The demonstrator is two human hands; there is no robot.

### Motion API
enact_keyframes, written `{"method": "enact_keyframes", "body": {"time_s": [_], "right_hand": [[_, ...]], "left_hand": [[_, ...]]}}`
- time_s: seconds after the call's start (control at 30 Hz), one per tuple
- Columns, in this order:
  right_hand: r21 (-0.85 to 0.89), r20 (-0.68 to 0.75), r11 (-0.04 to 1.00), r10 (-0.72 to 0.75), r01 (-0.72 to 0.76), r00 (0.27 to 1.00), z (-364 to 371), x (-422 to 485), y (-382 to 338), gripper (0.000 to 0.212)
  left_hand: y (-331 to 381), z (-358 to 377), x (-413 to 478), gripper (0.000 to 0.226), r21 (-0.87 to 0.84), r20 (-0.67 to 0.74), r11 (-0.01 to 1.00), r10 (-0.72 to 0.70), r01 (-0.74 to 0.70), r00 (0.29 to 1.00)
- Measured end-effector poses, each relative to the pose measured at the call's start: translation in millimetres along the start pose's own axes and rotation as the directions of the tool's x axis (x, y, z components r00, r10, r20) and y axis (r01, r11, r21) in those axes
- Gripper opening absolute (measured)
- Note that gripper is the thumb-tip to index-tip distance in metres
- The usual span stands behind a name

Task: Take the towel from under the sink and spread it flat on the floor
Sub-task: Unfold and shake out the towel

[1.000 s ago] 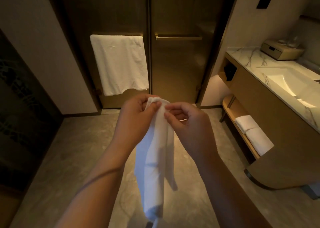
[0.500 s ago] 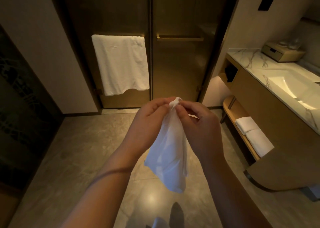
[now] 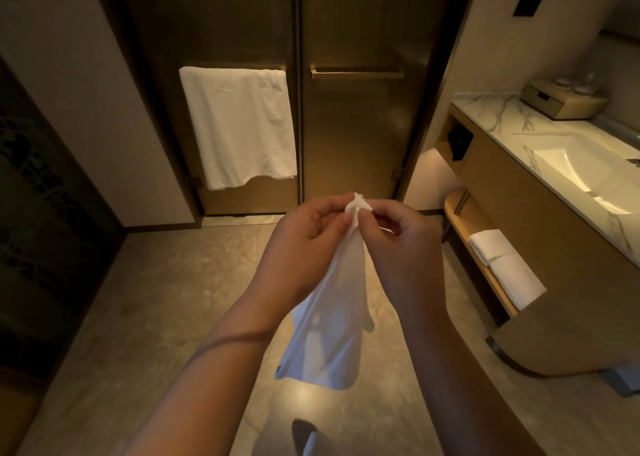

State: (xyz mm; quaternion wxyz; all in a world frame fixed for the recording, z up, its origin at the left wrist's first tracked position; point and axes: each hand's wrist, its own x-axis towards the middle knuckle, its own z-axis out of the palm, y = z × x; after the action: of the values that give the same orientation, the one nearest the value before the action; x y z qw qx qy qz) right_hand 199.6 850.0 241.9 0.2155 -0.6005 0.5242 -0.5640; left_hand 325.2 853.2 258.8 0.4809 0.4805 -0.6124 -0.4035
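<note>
A white towel hangs bunched in the air above the grey stone floor. My left hand and my right hand both pinch its top edge, fingertips almost touching at the same spot. The cloth drapes down between my forearms, its lower edge loose and clear of the floor. The sink sits in a marble counter at the right, with an open wooden shelf beneath it.
Two folded white towels lie on the shelf under the sink. A large white towel hangs on a bar on the bronze glass doors ahead. A wooden box stands on the counter. A dark panel lines the left wall.
The towel has bunched up shorter and swung slightly right, its lower end now higher off the floor. Both hands have drawn together at its top edge and shifted a little right.
</note>
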Motion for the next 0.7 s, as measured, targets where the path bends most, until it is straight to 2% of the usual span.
{"method": "enact_keyframes", "body": {"time_s": [0.2,0.33,0.4,0.57,0.7], "right_hand": [[0.007,0.016,0.999,0.031,-0.031,0.999,6,-5,1,0.019],[-0.034,0.015,0.999,0.03,-0.03,0.999,6,-4,7,0.008],[-0.057,0.012,0.998,0.039,-0.038,0.999,5,-1,10,0.006],[-0.151,-0.057,0.988,0.024,-0.032,0.998,-5,6,18,0.002],[-0.22,-0.11,0.972,0.056,-0.079,0.992,-24,14,32,0.01]], "left_hand": [[-8,4,-5,0.026,0.055,-0.101,0.998,-0.026,0.032,0.995],[-11,1,-3,0.012,0.096,-0.18,0.995,0.016,0.001,0.984],[-12,-4,0,0.017,0.137,-0.205,0.99,0.043,-0.015,0.978],[-21,-16,7,0.014,0.119,-0.281,0.993,0.024,0.01,0.959],[-28,-28,12,0.015,0.152,-0.353,0.988,0.019,0.037,0.935]]}}
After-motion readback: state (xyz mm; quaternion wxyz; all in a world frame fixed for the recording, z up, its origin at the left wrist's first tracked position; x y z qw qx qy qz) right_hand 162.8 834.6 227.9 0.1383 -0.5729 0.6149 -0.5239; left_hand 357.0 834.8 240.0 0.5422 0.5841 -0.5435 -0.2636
